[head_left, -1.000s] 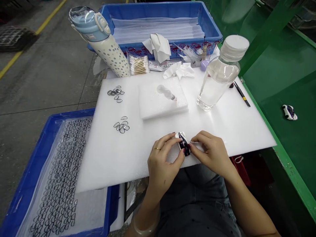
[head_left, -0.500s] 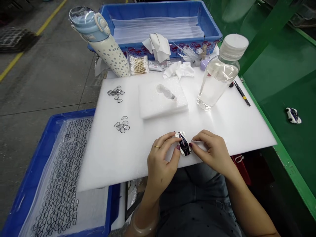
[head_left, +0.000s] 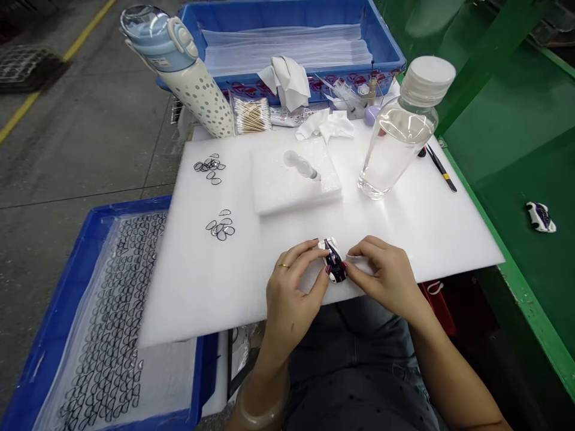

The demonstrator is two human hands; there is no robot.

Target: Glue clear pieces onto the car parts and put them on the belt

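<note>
A small white and dark-blue toy car (head_left: 335, 263) rests near the front edge of the white foam sheet (head_left: 197, 275). My left hand (head_left: 299, 281) is closed on it, thumb at its near side and fingertips over its far end. The thumb of my right hand (head_left: 384, 272) presses the car's right side. Between that hand's thumb and curled fingers shows a thin white cloth-like piece (head_left: 362, 262), mostly hidden. Beyond the hands, a foam block (head_left: 278, 188) carries a small translucent dropper-like tube (head_left: 302, 164).
Black-rimmed clear pieces (head_left: 220, 228) lie in two piles at left, with many more in a blue tray (head_left: 96, 218). A clear bottle (head_left: 398, 143), tweezers (head_left: 442, 167), cotton swabs (head_left: 251, 117) and a dotted flask (head_left: 197, 93) stand around. Another toy car (head_left: 540, 216) sits on the green surface.
My right thumb has come in slightly against the car. The other toy car on the green surface has shifted a little right and nearer. The rest is nearly the same.
</note>
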